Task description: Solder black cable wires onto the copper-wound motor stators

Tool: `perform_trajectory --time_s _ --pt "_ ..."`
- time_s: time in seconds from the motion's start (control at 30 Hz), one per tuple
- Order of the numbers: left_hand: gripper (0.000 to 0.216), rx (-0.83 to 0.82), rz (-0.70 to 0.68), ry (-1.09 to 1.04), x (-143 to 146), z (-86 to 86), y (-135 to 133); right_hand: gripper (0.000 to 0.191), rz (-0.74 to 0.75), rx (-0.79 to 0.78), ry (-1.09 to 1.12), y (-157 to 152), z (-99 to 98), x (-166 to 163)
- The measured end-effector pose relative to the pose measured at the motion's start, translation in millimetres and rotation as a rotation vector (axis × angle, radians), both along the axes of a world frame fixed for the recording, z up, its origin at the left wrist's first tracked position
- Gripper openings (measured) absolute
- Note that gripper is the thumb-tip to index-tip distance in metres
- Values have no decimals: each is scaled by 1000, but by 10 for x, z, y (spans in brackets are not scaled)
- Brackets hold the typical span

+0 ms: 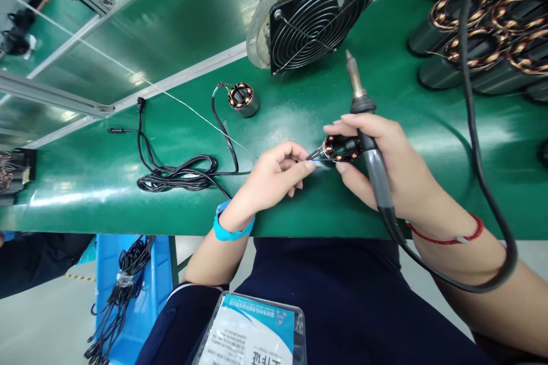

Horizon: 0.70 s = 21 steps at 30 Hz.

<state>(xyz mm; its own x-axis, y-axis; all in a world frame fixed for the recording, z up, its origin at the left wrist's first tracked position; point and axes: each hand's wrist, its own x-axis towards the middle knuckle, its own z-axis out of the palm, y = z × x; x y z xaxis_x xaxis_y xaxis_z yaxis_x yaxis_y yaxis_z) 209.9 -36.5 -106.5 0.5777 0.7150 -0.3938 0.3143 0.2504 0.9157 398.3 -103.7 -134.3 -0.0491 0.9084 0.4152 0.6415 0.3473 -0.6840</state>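
Note:
My right hand [394, 165] has a soldering iron [375, 168] tucked against it, its metal tip pointing away from me. The same hand's fingers are around a motor stator [341, 148] with copper windings. My left hand [278, 174] is closed in a pinch on thin wire ends [314, 155] at the stator's left side; a blue one shows among them. A black cable runs from under my left hand toward a coil [180, 174] on the left. Beyond my hands, a second stator [243, 99] stands upright with a cable joined to its top.
A fan with a wire guard [319, 28] stands at the back. Several large stators [471, 51] are grouped at the back right. The iron's cord [471, 102] loops over my right forearm. Below the green bench [107, 205], a blue bin [158, 285] holds black cables.

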Motion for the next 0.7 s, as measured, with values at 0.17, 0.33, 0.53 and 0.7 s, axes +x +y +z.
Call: perform_trajectory --time_s 0.17,0.33,0.53,0.7 --pt "12 -83 178 -92 15 17 56 60 32 18 -75 35 0 -19" --pt "12 -121 197 -104 81 0 46 62 53 81 -83 -5 -15 -9" --pt "20 -179 164 -83 128 17 26 56 32 160 -108 -8 -8 -22" --pt "28 -247 104 -66 88 40 23 43 -44 168 -153 -14 17 -59"
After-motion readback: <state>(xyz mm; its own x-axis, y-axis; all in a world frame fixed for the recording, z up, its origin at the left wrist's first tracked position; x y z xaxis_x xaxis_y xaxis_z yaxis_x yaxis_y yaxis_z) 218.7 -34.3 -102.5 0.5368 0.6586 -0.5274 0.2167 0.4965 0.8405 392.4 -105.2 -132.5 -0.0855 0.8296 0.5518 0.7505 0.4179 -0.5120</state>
